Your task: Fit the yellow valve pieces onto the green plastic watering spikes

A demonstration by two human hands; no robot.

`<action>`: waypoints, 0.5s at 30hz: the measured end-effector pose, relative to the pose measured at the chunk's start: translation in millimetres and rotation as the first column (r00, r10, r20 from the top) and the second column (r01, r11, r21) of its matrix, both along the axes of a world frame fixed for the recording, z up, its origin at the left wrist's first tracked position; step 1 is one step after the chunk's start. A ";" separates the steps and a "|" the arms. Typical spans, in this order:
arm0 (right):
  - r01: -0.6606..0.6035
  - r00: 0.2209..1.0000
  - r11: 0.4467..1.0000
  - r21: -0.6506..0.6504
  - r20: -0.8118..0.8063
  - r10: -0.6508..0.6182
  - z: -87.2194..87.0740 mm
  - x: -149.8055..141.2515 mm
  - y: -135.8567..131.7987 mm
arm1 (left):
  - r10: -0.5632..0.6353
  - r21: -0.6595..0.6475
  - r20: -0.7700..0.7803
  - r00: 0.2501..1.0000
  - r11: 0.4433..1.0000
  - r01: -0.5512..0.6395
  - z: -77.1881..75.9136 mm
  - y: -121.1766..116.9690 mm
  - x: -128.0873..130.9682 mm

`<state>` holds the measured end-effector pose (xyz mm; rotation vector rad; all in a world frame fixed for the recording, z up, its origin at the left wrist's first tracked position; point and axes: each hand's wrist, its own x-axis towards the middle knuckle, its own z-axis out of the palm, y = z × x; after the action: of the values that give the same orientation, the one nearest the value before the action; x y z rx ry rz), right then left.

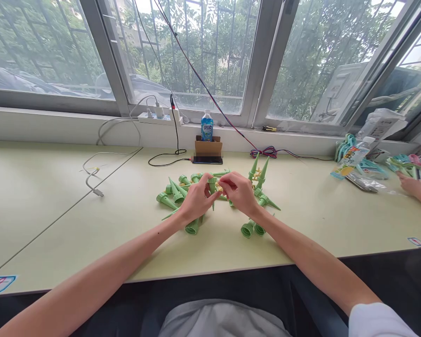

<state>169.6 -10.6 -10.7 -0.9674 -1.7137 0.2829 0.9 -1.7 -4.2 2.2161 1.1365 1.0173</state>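
Pointing down between the fingers of my left hand (197, 199) is a green plastic watering spike (212, 187). My right hand (239, 193) is pinched close beside it, on a small yellow piece (219, 187), which its fingers partly hide. Several more green spikes (175, 191) lie in a loose pile to the left of and behind my hands. Others lie on the right, two with open threaded ends (247, 230) facing me. Two spikes (263, 173) stand point up at the back right, near some yellow pieces (256, 174).
A blue bottle (206, 126) stands behind a cardboard box (208, 147) and a phone (207, 160). A white cable (97, 191) lies at left, a coiled cord (266, 152) at the back. At right are a drink pouch (351, 161) and another person's hand (412, 185).
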 end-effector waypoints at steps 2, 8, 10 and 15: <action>0.006 1.000 1.000 -0.003 0.008 -0.005 -0.4 -0.7 -0.7 | 0.013 0.008 0.000 1.000 1.000 -0.013 1.4 -0.6 0.2; -0.011 0.999 1.000 0.019 0.031 0.011 -3.4 -1.8 -0.6 | 0.027 0.027 0.009 1.000 0.999 -0.027 4.9 -1.7 0.5; -0.024 0.999 0.999 0.033 0.029 0.023 -3.9 -1.7 -0.2 | 0.035 0.026 0.012 0.999 0.999 -0.035 5.2 -1.8 0.6; -0.042 0.999 0.998 0.050 0.024 0.040 -3.1 -2.0 0.0 | 0.044 0.023 0.027 0.999 0.999 -0.045 4.6 -1.3 0.9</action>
<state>167.7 -10.6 -13.8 -0.9026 -1.7548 0.2553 1.8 -3.1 0.4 2.1980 1.1732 1.0799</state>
